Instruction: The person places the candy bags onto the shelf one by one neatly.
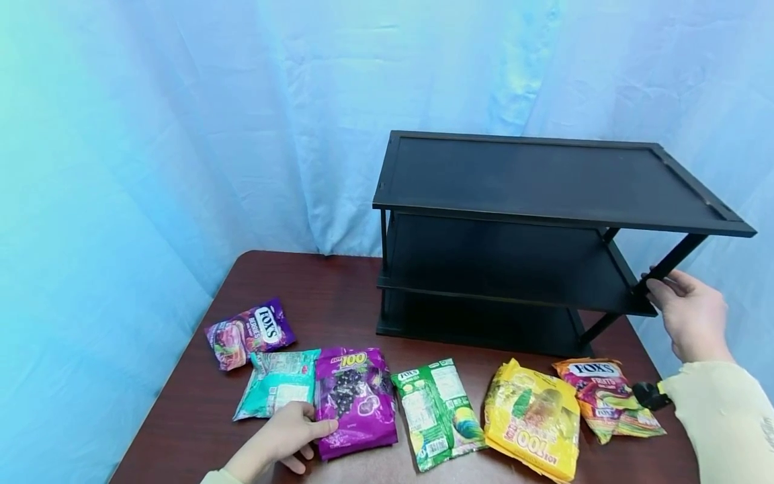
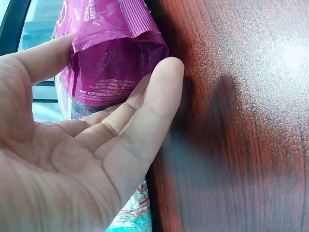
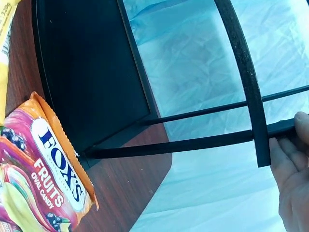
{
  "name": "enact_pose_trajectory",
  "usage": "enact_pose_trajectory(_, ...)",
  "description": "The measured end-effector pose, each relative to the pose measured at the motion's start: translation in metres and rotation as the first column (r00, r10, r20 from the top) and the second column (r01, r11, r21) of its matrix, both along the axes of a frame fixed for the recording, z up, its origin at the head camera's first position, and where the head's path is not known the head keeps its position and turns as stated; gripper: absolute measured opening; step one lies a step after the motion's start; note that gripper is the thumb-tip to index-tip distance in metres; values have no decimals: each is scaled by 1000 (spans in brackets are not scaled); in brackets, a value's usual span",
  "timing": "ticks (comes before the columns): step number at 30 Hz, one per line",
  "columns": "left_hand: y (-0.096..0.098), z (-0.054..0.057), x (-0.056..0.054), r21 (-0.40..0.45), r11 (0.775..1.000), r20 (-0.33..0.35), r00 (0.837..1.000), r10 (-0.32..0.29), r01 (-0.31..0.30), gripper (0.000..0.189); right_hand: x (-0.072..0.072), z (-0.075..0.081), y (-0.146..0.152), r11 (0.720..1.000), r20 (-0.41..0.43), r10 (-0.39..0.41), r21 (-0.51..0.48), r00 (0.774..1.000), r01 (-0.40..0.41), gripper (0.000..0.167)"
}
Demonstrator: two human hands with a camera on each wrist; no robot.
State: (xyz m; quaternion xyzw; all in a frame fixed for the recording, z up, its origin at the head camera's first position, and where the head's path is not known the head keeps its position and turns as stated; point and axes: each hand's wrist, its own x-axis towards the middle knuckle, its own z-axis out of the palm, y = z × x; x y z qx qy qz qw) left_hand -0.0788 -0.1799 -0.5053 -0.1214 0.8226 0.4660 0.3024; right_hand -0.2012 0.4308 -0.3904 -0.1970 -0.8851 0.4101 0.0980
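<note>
A purple candy bag (image 1: 357, 400) printed with dark grapes lies near the table's front edge. My left hand (image 1: 296, 433) holds it by its lower left side, the thumb on one face and the fingers against the other. In the left wrist view the bag's crimped end (image 2: 113, 48) shows between thumb and fingers. At the right, a black three-tier shelf rack (image 1: 514, 178) stands on the table. My right hand (image 1: 692, 312) grips its front right post (image 3: 285, 128) close to the middle tier, fingers partly hidden behind it.
Left of the purple bag lie a teal bag (image 1: 281, 383) and a purple Fox's berries bag (image 1: 250, 334). To its right are a green Fox's bag (image 1: 438, 413), a yellow bag (image 1: 532, 420) and an orange Fox's fruits bag (image 1: 607, 400). A blue curtain (image 1: 181, 134) hangs behind the brown table (image 1: 314, 289).
</note>
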Motion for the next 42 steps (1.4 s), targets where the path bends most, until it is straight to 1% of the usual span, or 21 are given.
enact_pose_trajectory(2,2,1,1,-18,1000,-7,1000,-8,8,56,-1,0,-1,999,4,-24,40,1000,24,56)
enact_pose_trajectory(5,5,2,2,-30,999,-33,999,-20,19,47,-2,0,-4,996,5,-60,69,998,59,53)
enact_pose_trajectory(11,8,4,5,-24,999,-59,998,-37,35,43,-3,-1,-4,994,1,-98,42,995,98,50)
enact_pose_trajectory(13,10,5,6,-17,999,-69,997,-42,40,42,-1,-1,-3,993,9,-106,48,994,106,50)
enact_pose_trajectory(17,12,6,8,-14,998,-87,995,-57,56,39,2,-1,-1,991,14,-96,91,995,95,51)
enact_pose_trajectory(22,11,5,8,-22,996,-93,992,-84,82,31,3,-3,-1,986,11,-88,142,996,86,51)
enact_pose_trajectory(27,11,2,9,-24,997,-106,991,-82,80,26,3,-6,2,986,13,-72,153,997,69,51)
enact_pose_trajectory(32,10,1,9,-16,996,-132,988,-84,82,27,1,-7,1,987,27,-61,153,998,56,51)
enact_pose_trajectory(34,9,1,8,-5,997,-139,987,-76,76,26,-1,-7,0,986,32,-61,155,998,56,51)
enact_pose_trajectory(37,7,2,6,32,999,-153,988,-36,42,24,-4,-7,-1,987,32,-54,151,998,48,52)
enact_pose_trajectory(42,4,4,1,104,995,-202,979,29,-8,23,-9,-5,-3,989,32,-44,142,999,39,52)
